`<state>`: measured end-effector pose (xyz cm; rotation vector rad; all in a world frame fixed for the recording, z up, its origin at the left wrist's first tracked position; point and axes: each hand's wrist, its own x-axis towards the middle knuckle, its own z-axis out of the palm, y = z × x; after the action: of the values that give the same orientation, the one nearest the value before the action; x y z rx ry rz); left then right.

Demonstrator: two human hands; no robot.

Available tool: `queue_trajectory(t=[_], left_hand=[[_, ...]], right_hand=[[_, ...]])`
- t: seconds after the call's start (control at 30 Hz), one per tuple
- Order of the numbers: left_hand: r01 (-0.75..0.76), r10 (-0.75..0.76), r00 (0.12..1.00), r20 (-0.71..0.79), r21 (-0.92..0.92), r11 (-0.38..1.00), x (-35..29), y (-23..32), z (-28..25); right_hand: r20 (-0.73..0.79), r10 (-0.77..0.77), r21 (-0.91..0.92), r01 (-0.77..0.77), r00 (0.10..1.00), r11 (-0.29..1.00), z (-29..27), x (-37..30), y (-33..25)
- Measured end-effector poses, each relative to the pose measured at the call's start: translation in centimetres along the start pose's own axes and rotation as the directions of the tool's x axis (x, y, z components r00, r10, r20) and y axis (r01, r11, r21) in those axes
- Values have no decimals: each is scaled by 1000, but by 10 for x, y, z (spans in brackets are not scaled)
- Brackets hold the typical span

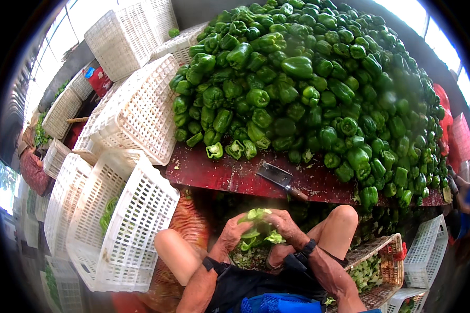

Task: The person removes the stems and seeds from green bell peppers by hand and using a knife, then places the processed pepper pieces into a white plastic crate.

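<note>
- At the far left stand white plastic crates; the nearest crate is tilted, its walls pierced by rows of small slots, with some green pepper pieces inside.
- Just beside it, an orange mesh sack shows a coarse, netted weave behind the knee.
- Cut peppers lie along the near edge of the red table, their pale, ribbed insides open and the paint around them flecked with bits.
- The left hand has its fingers curled in on one side of a split pepper, which is held between the knees below the table edge.
- The cleaver rests on the table, with a flat, dull metal blade and a rounded wooden handle.
- The right hand bends its fingers round the pepper's other side, so this piece seems only partly worked.
- Behind, a great heap of whole peppers, glossy, lobed and dark green, suggests that most of the work is left.
- At the right, a worn basket holds pale green scraps, apparently from peppers already done.
</note>
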<state>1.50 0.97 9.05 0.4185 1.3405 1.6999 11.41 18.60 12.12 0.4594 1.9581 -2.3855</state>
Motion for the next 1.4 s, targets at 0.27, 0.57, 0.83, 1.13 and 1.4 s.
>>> queue_trajectory(t=[0.27,0.57,0.83,1.13,1.4], left_hand=[[45,-35,999,41,-257,965,-6,0,-4],[-60,62,998,21,-106,993,-11,17,8],[-389,932,362,23,912,129,-39,91,41],[-290,912,410,-16,946,147,-41,85,27],[-294,821,520,-236,853,432,-38,53,13]], right_hand=[[-302,14,-147,-61,953,987,-78,-111,-84],[-553,-213,-824,-491,806,282,-211,-250,-36],[-547,49,336,166,836,927,-9,-48,-45],[-249,116,707,98,962,700,94,20,-12],[-158,-62,230,98,985,968,116,32,-22]])
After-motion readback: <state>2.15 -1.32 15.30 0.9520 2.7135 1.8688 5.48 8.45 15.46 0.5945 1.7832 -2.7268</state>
